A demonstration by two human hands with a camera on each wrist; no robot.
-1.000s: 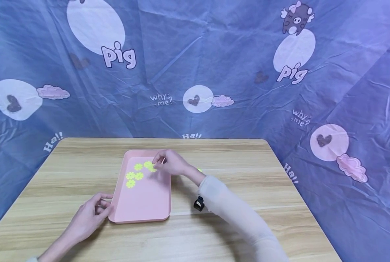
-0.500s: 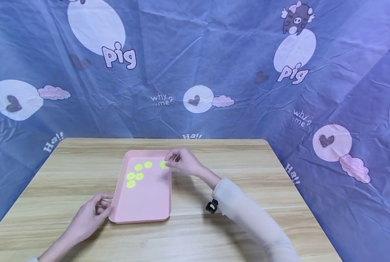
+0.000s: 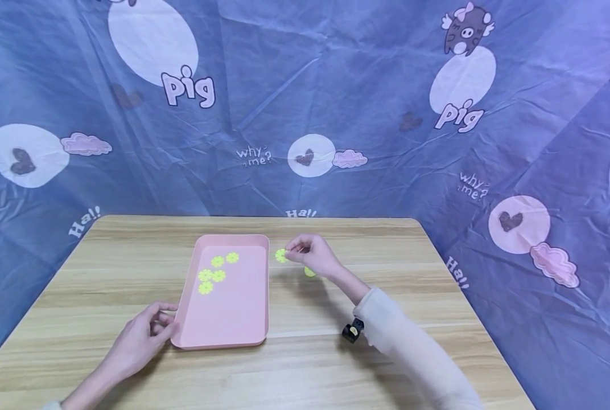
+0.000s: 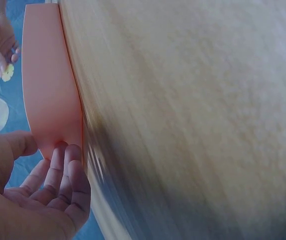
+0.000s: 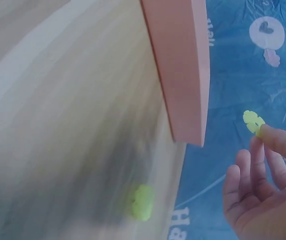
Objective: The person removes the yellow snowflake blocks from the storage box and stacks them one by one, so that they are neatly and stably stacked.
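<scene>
A yellow flower (image 3: 281, 255) is pinched by the right hand (image 3: 314, 256) above the bench (image 3: 305, 364), just right of the pink tray (image 3: 228, 319). The left hand (image 3: 140, 341), fingers relaxed, touches the tray's left wall. Five similar flowers (image 3: 218, 276) lie inside; another yellow piece (image 3: 309, 272) lies on the bench.

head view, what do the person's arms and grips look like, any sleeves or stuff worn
Both the left grip and the right grip are bare, no gloves. The right sleeve is long and off-white, with a small black device at its cuff. Only a pale edge of the left sleeve shows.
</scene>
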